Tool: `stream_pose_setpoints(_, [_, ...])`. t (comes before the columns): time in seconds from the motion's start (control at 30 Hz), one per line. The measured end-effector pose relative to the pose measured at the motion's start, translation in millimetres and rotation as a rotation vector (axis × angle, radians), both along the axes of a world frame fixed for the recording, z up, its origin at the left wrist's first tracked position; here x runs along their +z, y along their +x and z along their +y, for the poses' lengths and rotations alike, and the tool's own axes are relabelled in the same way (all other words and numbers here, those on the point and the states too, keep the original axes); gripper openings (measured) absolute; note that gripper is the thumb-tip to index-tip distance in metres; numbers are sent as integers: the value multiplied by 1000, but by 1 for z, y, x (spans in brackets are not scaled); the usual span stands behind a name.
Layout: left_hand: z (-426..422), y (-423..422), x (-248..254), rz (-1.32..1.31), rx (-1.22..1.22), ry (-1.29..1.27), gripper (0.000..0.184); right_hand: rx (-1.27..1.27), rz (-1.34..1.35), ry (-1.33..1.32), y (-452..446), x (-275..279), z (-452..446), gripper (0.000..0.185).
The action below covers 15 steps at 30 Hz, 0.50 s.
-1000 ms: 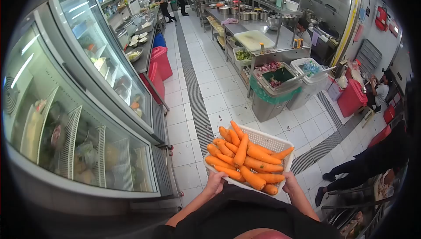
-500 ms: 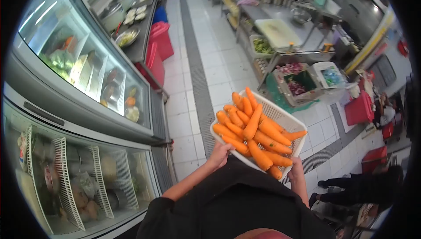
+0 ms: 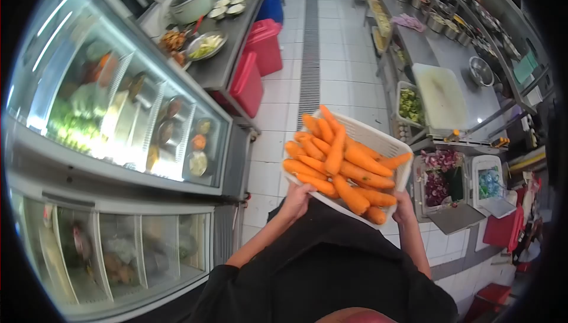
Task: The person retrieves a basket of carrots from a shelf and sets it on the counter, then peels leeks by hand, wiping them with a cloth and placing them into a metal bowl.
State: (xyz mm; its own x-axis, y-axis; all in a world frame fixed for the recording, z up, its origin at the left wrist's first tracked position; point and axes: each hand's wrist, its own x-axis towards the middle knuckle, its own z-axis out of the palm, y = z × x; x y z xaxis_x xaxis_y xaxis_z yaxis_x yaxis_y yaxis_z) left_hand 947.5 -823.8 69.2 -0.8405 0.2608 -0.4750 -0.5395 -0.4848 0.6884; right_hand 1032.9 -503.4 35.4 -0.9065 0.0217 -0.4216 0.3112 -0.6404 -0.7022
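A white perforated basket (image 3: 378, 136) full of orange carrots (image 3: 355, 172) is held in front of my body, slightly tilted. My left hand (image 3: 300, 197) grips its near left edge, with part of the fingers hidden beneath the rim. At the near right corner, my right hand (image 3: 404, 207) is closed on the basket's edge. The carrots lie piled across one another, and some stick out past the rim.
Glass-door fridges (image 3: 118, 198) stand at left, beside a steel counter (image 3: 222, 71) with bowls and red bins (image 3: 264, 45). On the right are a steel table (image 3: 426, 42) with a white cutting board (image 3: 441, 95) and a bin of purple scraps (image 3: 438, 181). A floor drain (image 3: 310, 56) runs ahead.
The view has turned and moved forward along the aisle, so the cutting board and scrap bins now appear nearer and farther right. Both hands still hold the basket of carrots.
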Motion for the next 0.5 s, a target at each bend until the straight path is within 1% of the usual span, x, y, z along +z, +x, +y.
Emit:
stream_pose_setpoints(0.03, [-13,-17,-4,-15,-32,33,73,-5,-27,26,-22,8,-13,67])
stream_pose_setpoints(0.07, [-6,-36,-8,24,16,35,73,-35,-47,45,-46,10,-9,68])
stream_pose_setpoints(0.1, [4,-55,-13,59,62,34,72,-14,-31,28,-68,0,3,70])
stream_pose_setpoints(0.13, [15,-76,-16,48,27,41,72,-2,-29,-3,-91,-2,11,70])
stream_pose_setpoints(0.2, [33,-119,-19,62,112,-30,72,-17,-30,-34,-132,-13,27,71])
stream_pose_setpoints(0.23, [40,-145,-26,60,85,-26,72,0,-46,-32,-154,-22,35,71])
stream_pose_setpoints(0.27, [25,-169,-33,36,51,-4,73,14,-65,-3,-170,-20,21,71])
stream_pose_setpoints(0.3, [31,-199,-39,24,22,-1,74,-9,-57,7,-193,-23,24,71])
stream_pose_setpoints(0.37, [52,-261,-47,15,-28,11,75,-107,-20,-38,-238,-28,33,71])
stream_pose_setpoints(0.43, [71,-323,-55,-5,-84,20,75,-171,-17,-13,-281,-24,46,72])
stream_pose_setpoints(0.5, [92,-380,-68,-39,-243,-8,72,-243,-29,13,-310,-19,59,73])
